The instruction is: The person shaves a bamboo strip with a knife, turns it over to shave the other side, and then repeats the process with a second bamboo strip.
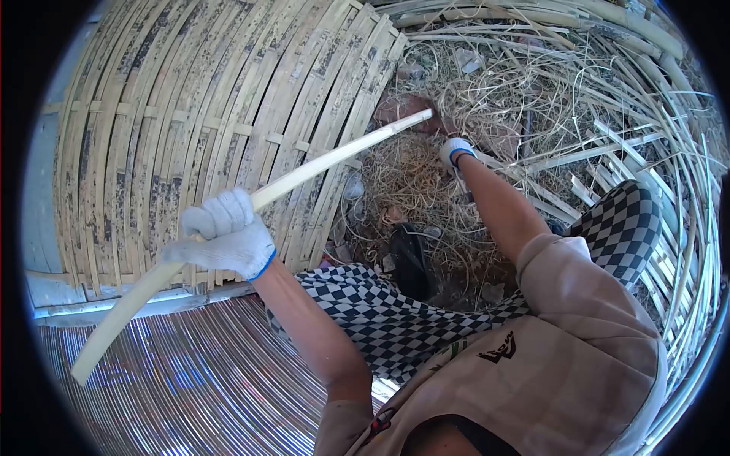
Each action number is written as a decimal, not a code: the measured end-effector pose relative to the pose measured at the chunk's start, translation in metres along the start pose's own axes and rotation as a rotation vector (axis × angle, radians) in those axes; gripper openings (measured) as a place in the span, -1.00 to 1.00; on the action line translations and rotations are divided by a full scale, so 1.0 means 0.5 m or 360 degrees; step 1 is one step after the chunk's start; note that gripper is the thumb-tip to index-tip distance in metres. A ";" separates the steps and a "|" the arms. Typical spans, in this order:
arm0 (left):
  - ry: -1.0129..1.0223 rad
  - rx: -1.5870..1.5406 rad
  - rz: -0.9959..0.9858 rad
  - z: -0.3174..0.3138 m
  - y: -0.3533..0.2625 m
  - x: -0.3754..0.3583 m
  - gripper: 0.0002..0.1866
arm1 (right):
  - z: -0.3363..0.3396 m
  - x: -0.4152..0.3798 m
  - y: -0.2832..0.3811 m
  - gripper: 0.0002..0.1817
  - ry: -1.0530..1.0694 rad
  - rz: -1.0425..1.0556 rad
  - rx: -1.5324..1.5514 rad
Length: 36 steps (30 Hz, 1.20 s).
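My left hand (pixel 224 234), in a white knit glove with a blue cuff, is wrapped round a long pale bamboo strip (pixel 338 156). The strip slants across the view, one end low at the left, its cut far end over the debris near my right hand. My right hand (pixel 456 150), gloved the same way, is held low over the littered ground with its fingers curled. A narrow dark shape shows just below its wrist. What this hand holds I cannot tell.
A woven bamboo panel (pixel 205 144) stands at the left. Curly shavings (pixel 487 99) and a reddish brick (pixel 399 109) cover the ground ahead. Split bamboo strips (pixel 669 251) are heaped along the right. My dark shoe (pixel 411 262) and checkered trousers (pixel 365 304) are below; a slatted mat (pixel 190 372) lies lower left.
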<state>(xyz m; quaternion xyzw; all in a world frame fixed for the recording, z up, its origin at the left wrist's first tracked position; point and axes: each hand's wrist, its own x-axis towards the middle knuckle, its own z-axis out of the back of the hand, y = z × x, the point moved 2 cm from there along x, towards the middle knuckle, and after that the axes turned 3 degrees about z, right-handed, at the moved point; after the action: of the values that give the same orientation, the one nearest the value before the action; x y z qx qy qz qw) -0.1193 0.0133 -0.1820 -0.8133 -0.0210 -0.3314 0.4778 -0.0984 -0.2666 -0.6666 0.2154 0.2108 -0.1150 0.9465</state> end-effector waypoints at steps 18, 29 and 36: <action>-0.0373 0.0107 -0.0042 0.001 0.011 0.017 -0.19 | 0.119 -0.188 0.160 -0.61 -0.0721 -0.0226 0.0796; -0.0466 0.0127 -0.0061 0.014 0.016 0.029 -0.19 | 0.001 -0.036 0.054 -0.61 -0.0471 -0.0068 0.0375; -0.0428 0.0088 -0.0047 0.021 0.019 0.037 -0.24 | -0.089 -0.021 0.032 -0.71 -0.0363 0.0072 0.0118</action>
<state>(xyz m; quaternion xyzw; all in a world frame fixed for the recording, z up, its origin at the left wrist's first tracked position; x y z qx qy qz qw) -0.0961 0.0111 -0.1821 -0.8365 -0.1060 -0.2257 0.4879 -0.1182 -0.2311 -0.6925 0.2405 0.0926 -0.1250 0.9581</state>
